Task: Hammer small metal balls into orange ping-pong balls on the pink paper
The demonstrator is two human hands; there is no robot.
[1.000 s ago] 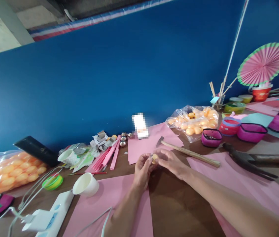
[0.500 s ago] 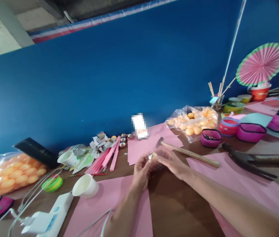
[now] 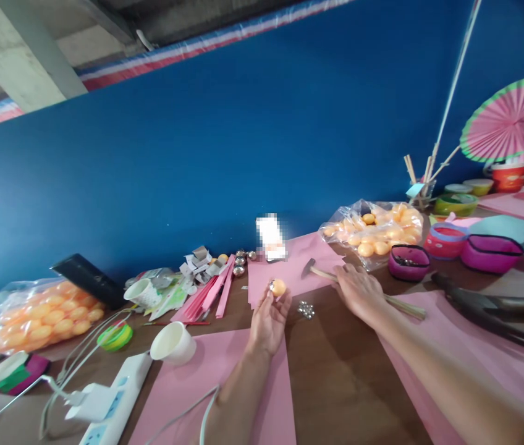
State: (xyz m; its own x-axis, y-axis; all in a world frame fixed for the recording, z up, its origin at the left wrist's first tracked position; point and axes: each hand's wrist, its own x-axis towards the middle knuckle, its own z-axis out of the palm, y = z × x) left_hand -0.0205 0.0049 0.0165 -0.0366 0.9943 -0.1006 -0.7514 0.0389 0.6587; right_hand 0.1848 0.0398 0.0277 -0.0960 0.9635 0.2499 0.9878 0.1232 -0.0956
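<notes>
My left hand point(image 3: 269, 318) pinches an orange ping-pong ball point(image 3: 279, 287) with shiny silver studs on its left side. Over the middle of a small hammer's wooden handle point(image 3: 405, 305) is my right hand point(image 3: 360, 289), its fingers closed around it; the hammer head point(image 3: 308, 267) rests on pink paper. Between the two hands, on the brown table, lies a small heap of silver thumbtacks point(image 3: 306, 309). Several silver-covered balls point(image 3: 239, 266) sit near the wall.
Bags of orange balls point(image 3: 49, 318) stand left and back right point(image 3: 373, 228). A claw hammer point(image 3: 489, 309) lies at right near a purple basket point(image 3: 408, 262). At left are a white cup point(image 3: 173, 343) and a power strip point(image 3: 116, 402). A phone point(image 3: 272, 238) leans at the back.
My right hand has left the ball and moved right onto the small hammer's handle. The ball stays in my left hand, and the heap of tacks has come into view.
</notes>
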